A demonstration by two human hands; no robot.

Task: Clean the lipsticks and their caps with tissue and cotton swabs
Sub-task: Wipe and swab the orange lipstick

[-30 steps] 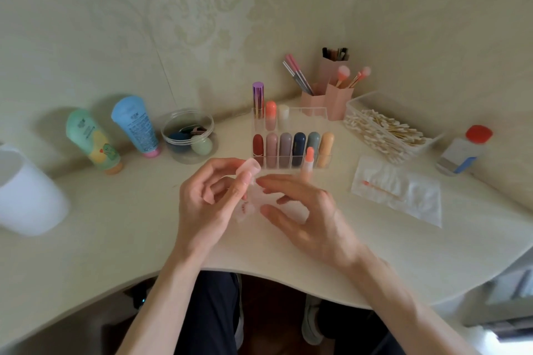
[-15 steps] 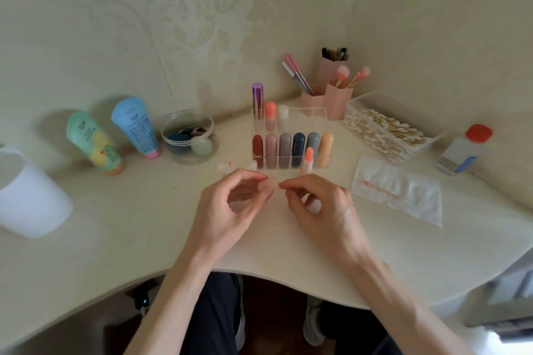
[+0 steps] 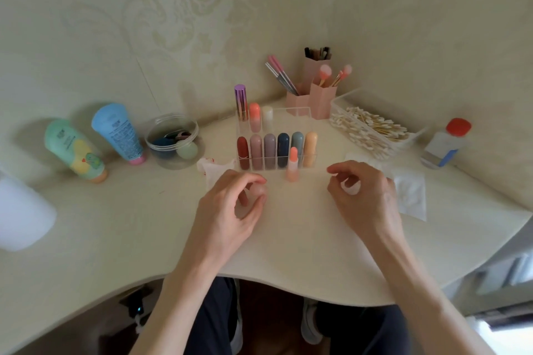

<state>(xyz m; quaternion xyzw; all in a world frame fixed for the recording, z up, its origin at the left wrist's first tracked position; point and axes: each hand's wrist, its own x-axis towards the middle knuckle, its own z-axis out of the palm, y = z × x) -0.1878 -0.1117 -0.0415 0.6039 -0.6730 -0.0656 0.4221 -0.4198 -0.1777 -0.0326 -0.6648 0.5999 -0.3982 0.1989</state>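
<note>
left hand (image 3: 230,210) pinches translucent cap (image 3: 255,192), likely for wiping | right hand (image 3: 363,193) curled, contents unclear | 1 uncapped lipstick (image 3: 292,166) upright on tabletop (image 3: 144,225), tip kept clear

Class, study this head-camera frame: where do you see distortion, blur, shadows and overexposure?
Head view: the white container at the left border looks stretched and blurred, likely by the wide-angle lens; the green tube and blue tube throw soft shadows on the wall; the lower right corner is blown out.
</note>
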